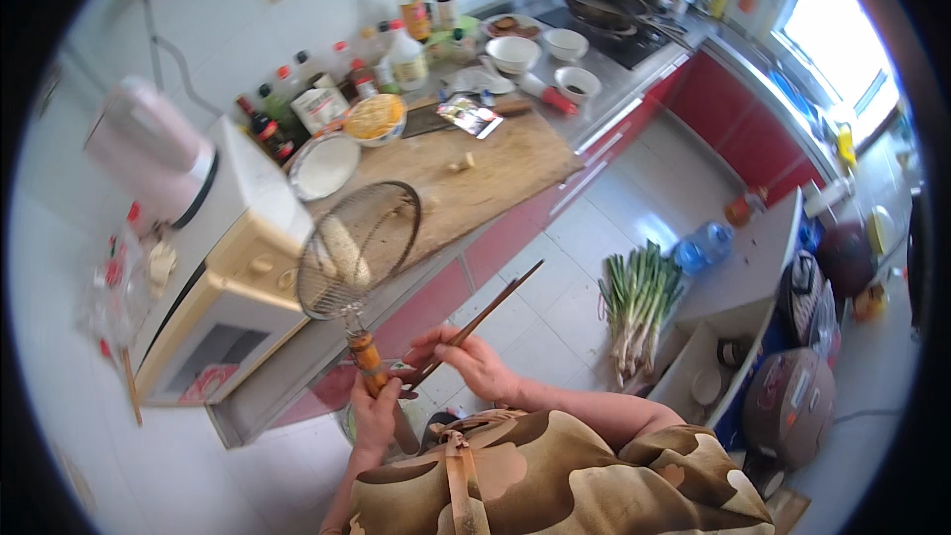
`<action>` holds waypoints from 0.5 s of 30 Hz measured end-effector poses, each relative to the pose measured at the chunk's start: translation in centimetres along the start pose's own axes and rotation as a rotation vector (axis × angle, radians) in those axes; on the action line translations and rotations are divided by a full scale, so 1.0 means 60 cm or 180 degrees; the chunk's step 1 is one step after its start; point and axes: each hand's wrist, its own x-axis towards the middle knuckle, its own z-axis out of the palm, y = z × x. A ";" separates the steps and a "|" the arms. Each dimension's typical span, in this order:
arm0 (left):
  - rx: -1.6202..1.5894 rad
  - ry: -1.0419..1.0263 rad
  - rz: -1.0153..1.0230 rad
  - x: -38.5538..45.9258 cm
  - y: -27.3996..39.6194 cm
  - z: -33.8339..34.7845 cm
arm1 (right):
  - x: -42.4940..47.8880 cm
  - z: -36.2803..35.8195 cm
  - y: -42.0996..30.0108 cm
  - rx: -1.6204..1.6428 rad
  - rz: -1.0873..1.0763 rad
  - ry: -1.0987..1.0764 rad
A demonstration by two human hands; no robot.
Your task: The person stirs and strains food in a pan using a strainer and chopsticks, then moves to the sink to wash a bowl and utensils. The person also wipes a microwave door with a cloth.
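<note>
My left hand (374,412) grips the wooden handle (366,359) of a wire-mesh skimmer (407,249). Its round mesh head is raised in front of the counter edge. A pale oblong thing shows at the mesh; whether it lies in or behind it I cannot tell. A pair of dark wooden chopsticks (492,306) is held in my right hand (475,365), slanting up and away to the right. The fingers of my right hand are close to the skimmer handle. Beyond the skimmer lies a wooden cutting board (505,171) with small pale pieces (462,162) on it.
A cream microwave oven (223,334) stands left, a pink-lidded appliance (148,148) on top. Behind the board are a bowl of yellow shreds (375,119), a white bowl (325,166), a cleaver (431,119) and several bottles. A wok (602,4) sits at the back. Green onions (640,305) lie right.
</note>
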 end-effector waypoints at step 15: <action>-0.1267 -0.2510 -0.1481 0.276 0.040 0.184 | -0.086 -0.208 -0.087 -0.0228 -0.0675 0.3195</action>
